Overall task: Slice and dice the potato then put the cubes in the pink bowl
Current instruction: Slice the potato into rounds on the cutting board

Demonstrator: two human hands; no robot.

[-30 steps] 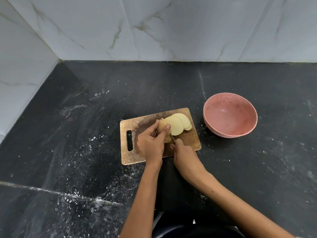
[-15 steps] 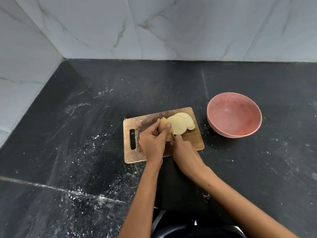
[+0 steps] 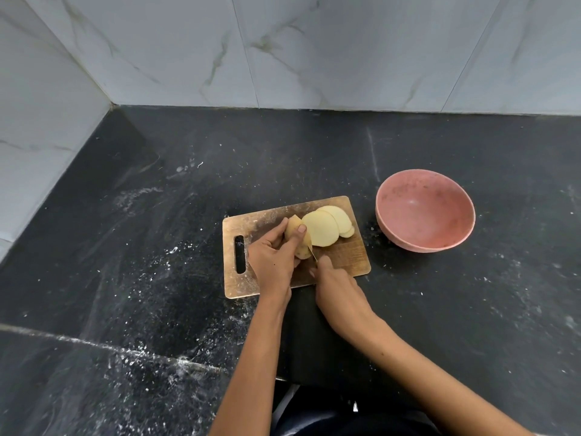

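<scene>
Left hand [image 3: 273,259] is clamped on the unsliced end of the potato [image 3: 295,237], thumb on the far side, a fingertip planted on top, pinning it to the wooden cutting board [image 3: 251,225]. Right hand [image 3: 338,287] sits just beside it at the board's near edge, fingers curled around a knife handle that stays hidden under the hand, forefinger stretched forward along the top. Only a thin sliver of the knife [image 3: 311,251] blade shows (yellowish, seen edge-on), and it stands right against the cut face of the potato, between the piece still held and the slices already off.

Those slices [image 3: 323,226] lie fanned out on the right half of the board, pale rounds overlapping one another, the nearest and largest leaning up against the blade side, the smaller ones tucked behind it toward the board's far right corner. No cubes on the board at this point, just rounds.

The board lies at a slight angle on the dark stone desk [image 3: 456,309], its handle slot at the left end. The pink bowl [image 3: 390,196] stands on the desk to the right of the board, near it but not touching, and nothing from the potato is inside; its inner wall carries a few dark specks.

White powdery streaks dust the desk around and left of the board. Pale marbled tiles [image 3: 314,51] form the wall behind and on the left.
</scene>
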